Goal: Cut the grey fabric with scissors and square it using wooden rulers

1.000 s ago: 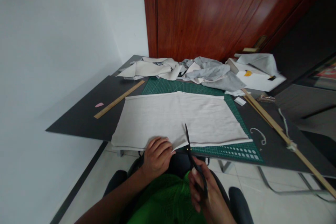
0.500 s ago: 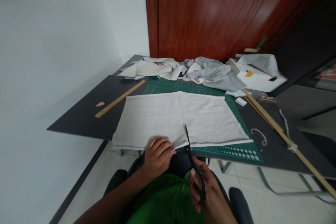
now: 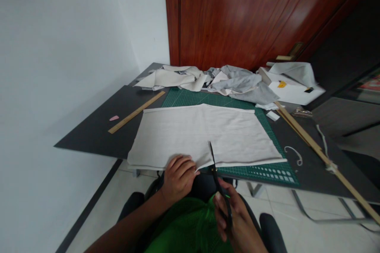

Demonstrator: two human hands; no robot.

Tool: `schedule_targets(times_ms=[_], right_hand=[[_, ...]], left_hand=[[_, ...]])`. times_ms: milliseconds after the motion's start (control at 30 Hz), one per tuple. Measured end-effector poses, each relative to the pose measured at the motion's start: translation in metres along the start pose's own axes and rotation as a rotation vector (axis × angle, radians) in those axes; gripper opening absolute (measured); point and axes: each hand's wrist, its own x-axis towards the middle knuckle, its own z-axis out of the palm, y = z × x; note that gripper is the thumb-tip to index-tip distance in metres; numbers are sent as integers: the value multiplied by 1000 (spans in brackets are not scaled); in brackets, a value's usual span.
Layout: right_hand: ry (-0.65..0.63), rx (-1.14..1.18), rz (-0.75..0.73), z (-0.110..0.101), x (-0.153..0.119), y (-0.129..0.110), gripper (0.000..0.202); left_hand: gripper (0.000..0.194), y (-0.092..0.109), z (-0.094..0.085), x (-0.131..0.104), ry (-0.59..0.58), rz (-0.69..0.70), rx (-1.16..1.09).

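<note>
A pale off-white cloth [image 3: 175,130] lies spread over a green cutting mat [image 3: 267,172], its near edge along the table's front. My left hand [image 3: 179,176] grips that near edge just left of the middle, where the cloth is lifted in a small fold. Black scissors [image 3: 215,174] are in my right hand [image 3: 230,209], fingers wrapped round the handles. The blades point away from me and reach over the cloth from its near edge, beside the fold. How far apart the blades stand is hard to tell.
Crumpled cream and grey fabric [image 3: 237,79] lies along the back, beside a white box [image 3: 293,87]. A wooden ruler [image 3: 136,112] and pink piece [image 3: 114,118] are left. Long wooden strips [image 3: 311,144] and a white cord [image 3: 293,152] lie right.
</note>
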Motion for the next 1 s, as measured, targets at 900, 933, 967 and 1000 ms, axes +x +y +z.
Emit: schedule_targets(times_ms=[900,933,967,1000], right_hand=[[7,87,22,-17,0,5,78],[7,96,26,-22,-1,8,79],[11,105,31,-26,-4,10,79],[16,112,37,-29,-7,11,78]], left_hand=[[4,3,-1,1,23,49,23],[4,4,-3,2,20,67,34],[5,6,-4,2,13,84,47],[5,8,-5,1,5,98,60]])
